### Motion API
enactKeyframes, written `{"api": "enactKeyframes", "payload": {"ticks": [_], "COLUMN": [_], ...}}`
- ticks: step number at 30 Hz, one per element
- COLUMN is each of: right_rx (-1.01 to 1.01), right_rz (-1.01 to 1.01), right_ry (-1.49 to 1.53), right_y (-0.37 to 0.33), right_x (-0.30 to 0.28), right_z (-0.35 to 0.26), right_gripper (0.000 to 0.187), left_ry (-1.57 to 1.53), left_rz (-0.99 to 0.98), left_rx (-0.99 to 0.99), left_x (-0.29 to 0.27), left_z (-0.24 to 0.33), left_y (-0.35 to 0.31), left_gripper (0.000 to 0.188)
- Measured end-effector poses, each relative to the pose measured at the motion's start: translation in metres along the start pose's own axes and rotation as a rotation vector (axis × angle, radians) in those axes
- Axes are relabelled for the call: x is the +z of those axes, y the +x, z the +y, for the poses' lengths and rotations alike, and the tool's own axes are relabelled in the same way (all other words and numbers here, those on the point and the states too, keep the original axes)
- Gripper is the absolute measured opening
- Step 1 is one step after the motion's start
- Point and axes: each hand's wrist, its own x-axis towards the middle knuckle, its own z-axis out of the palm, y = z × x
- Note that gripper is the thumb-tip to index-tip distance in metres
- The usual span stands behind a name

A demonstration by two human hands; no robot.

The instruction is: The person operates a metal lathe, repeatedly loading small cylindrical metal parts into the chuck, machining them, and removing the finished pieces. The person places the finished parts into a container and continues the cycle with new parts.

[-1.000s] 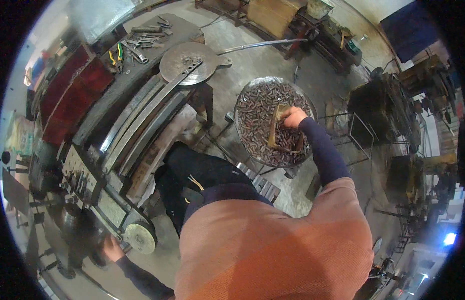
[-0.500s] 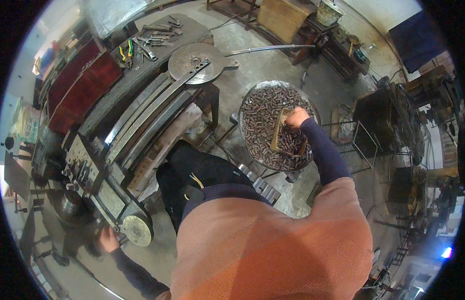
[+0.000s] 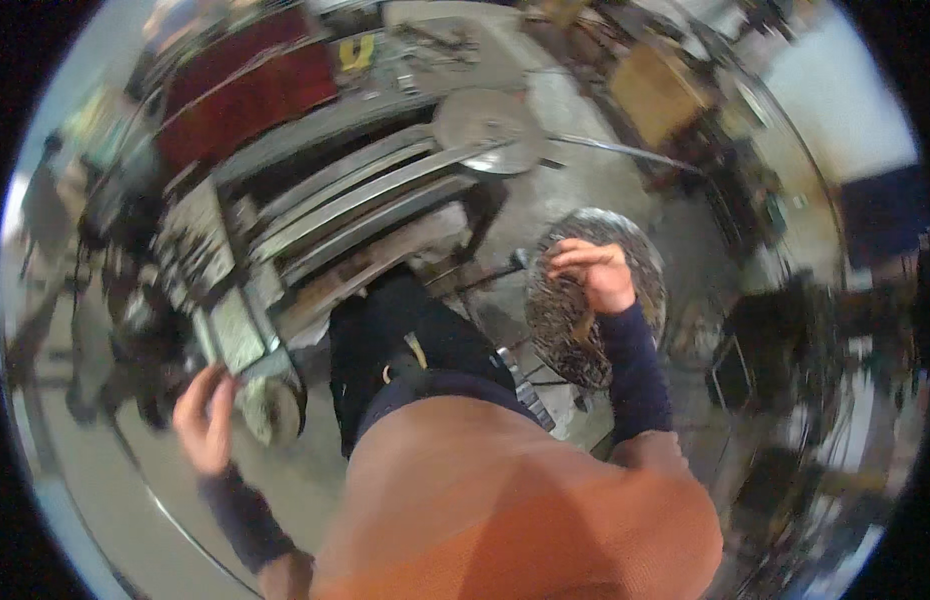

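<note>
My right hand (image 3: 597, 272) is raised over a round tray (image 3: 650, 262) heaped with small brown metal pieces (image 3: 557, 312). Its fingers are stretched out to the left, and nothing shows between them, though motion blurs the view. A tan frame-like piece (image 3: 583, 328) lies among the metal pieces, just below this hand. At the lower left, my left hand (image 3: 205, 418) points upward with thumb and fingers apart and no visible object in it. It is beside a pale round wheel (image 3: 272, 410) at the near end of a long metal machine, apart from the wheel.
Long metal rails (image 3: 355, 205) run up to a large grey disc (image 3: 488, 130) with a rod reaching right. Behind stand a dark red box (image 3: 250, 85) and a bench with yellow-handled pliers (image 3: 356, 52). Dark machinery (image 3: 775, 350) lines the right side.
My right hand has let go of the tan frame-like piece and lifted off the metal pieces. My left hand has come up beside the wheel. The whole view has turned and blurred.
</note>
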Motion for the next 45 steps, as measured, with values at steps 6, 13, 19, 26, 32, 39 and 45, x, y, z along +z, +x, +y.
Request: {"api": "enactKeyframes", "payload": {"ticks": [6, 13, 19, 26, 32, 39, 45], "right_rx": [0.061, 0.233, 0.314, 0.336, 0.304, 0.225, 0.215], "right_rz": [-0.439, -0.559, -0.602, -0.587, -0.529, -0.543, -0.578], "right_ry": [0.566, 0.727, 0.809, 0.874, 0.751, 0.561, 0.583], "right_y": [0.058, 0.065, 0.064, 0.063, 0.062, 0.063, 0.059], "right_x": [0.158, 0.197, 0.202, 0.207, 0.21, 0.204, 0.213], "right_z": [0.024, 0.046, 0.059, 0.071, 0.068, 0.052, 0.052], "right_gripper": [0.051, 0.047, 0.049, 0.049, 0.054, 0.058, 0.056], "left_ry": [-0.225, -0.575, -0.618, -0.689, -0.534, -0.56, -0.774], "left_rz": [-0.342, -0.348, -0.328, -0.362, -0.254, -0.251, -0.308], "left_rx": [0.381, 0.208, 0.139, 0.023, 0.157, 0.072, -0.117], "left_x": [0.083, 0.107, 0.11, 0.113, 0.112, 0.102, 0.101], "left_z": [0.067, 0.049, 0.044, 0.041, 0.04, 0.045, 0.043], "left_y": [0.03, 0.015, 0.019, 0.023, 0.023, 0.023, 0.019], "left_gripper": [0.029, 0.032, 0.024, 0.021, 0.019, 0.018, 0.021]}}
